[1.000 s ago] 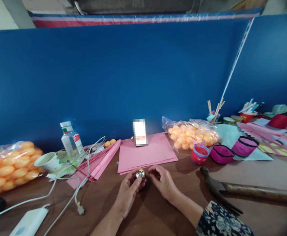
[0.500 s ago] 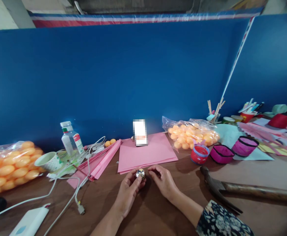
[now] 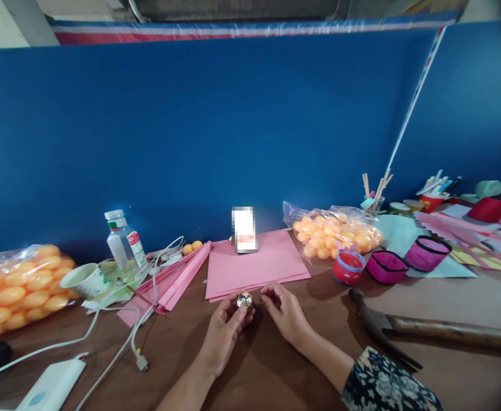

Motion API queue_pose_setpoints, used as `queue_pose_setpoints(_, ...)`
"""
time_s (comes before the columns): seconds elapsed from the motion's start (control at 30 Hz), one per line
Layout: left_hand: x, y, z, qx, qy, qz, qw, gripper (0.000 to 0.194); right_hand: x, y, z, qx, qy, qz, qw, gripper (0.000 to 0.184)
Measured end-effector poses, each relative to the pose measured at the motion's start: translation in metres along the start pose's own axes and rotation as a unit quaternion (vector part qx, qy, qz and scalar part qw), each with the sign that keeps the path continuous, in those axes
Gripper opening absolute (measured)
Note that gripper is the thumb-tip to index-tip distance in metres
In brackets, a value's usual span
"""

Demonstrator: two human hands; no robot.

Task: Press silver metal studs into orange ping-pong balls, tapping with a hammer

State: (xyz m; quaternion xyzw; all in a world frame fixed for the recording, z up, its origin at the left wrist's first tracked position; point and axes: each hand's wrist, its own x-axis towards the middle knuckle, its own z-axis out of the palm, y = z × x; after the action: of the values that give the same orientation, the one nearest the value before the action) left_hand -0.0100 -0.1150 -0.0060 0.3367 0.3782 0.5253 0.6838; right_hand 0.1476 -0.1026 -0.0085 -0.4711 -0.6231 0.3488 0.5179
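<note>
My left hand (image 3: 224,331) is closed round a small shiny metallic ball (image 3: 245,301), its thumb pressed on the near side. A yellowish patch shows on top of the ball. Just to the right, apart from the ball, my right hand (image 3: 287,314) has its thumb and fingertips drawn together in a pinch. Whatever those fingertips hold, if anything, is too small or hidden to make out. Beyond both hands lies a stack of pink paper (image 3: 254,271), with a phone-like upright thing (image 3: 245,231), its front blurred out, standing at its back edge.
A claw hammer (image 3: 430,331) lies on the right. Bags of orange balls (image 3: 23,291) (image 3: 336,231) flank the table. Small fabric cups (image 3: 387,268) and a red cup (image 3: 348,268) stand right of centre. White cables (image 3: 134,325), a paper cup (image 3: 85,281) and a bottle (image 3: 125,242) occupy the left.
My right hand has shifted very slightly to the right, away from the ball. The left hand still holds the ball in nearly the same place.
</note>
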Motion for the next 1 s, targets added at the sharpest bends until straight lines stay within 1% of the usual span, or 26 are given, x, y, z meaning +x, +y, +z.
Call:
queue_pose_setpoints(0.17,-0.001,0.001,0.003,0.003,0.023,0.008,1.000,0.047,-0.001,0.002,0.000,0.032,-0.022,0.041,0.998,0.009)
queue_pose_setpoints(0.27,0.000,0.002,0.004,0.002,0.019,0.014,1.000,0.051,-0.001,0.003,0.001,0.060,-0.025,0.053,0.996,0.011)
queue_pose_setpoints(0.43,0.000,0.002,0.003,0.004,0.015,0.019,1.000,0.051,-0.001,0.005,0.002,0.072,-0.022,0.053,0.996,0.014)
queue_pose_setpoints(0.57,0.000,-0.001,0.001,0.005,0.005,0.025,1.000,0.047,-0.002,0.005,0.002,0.074,-0.023,0.049,0.996,0.013)
queue_pose_setpoints(0.77,0.003,-0.003,0.000,0.019,0.004,0.038,0.999,0.046,-0.001,0.000,0.000,0.041,-0.006,0.025,0.999,0.010)
queue_pose_setpoints(0.87,0.003,-0.003,0.000,0.030,0.003,0.045,0.999,0.050,0.001,-0.005,-0.002,0.082,-0.012,0.054,0.995,0.010)
queue_pose_setpoints(1.0,0.002,-0.002,0.002,0.061,0.008,0.052,0.997,0.051,-0.001,-0.010,0.000,0.147,-0.038,0.097,0.984,0.014)
